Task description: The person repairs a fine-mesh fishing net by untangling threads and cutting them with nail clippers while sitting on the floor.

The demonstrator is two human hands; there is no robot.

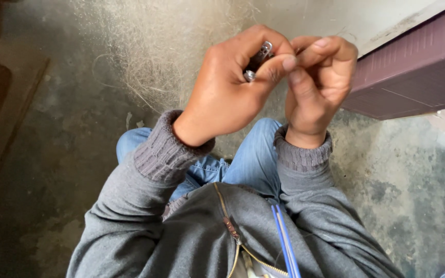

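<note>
I looked down at a rough concrete floor (68, 128), with a maroon ledge (413, 72) at two o'clock. Above my jeans (251, 159), my left hand (227, 87) was closed around a small dark metal part (257, 63), held at twelve o'clock. My right hand (315, 87) pinched at its tip, fingers curled; I judged I was mid-fiddle, needing a fine, steady pinch next.

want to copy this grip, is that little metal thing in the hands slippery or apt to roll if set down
The metal piece looks shiny and smooth, so probably somewhat slippery; the left hand wraps it closely. It seems small and stiff, likely light. Its end looks rounded, so it might roll on the concrete floor. The right hand pinches near its tip.
</note>
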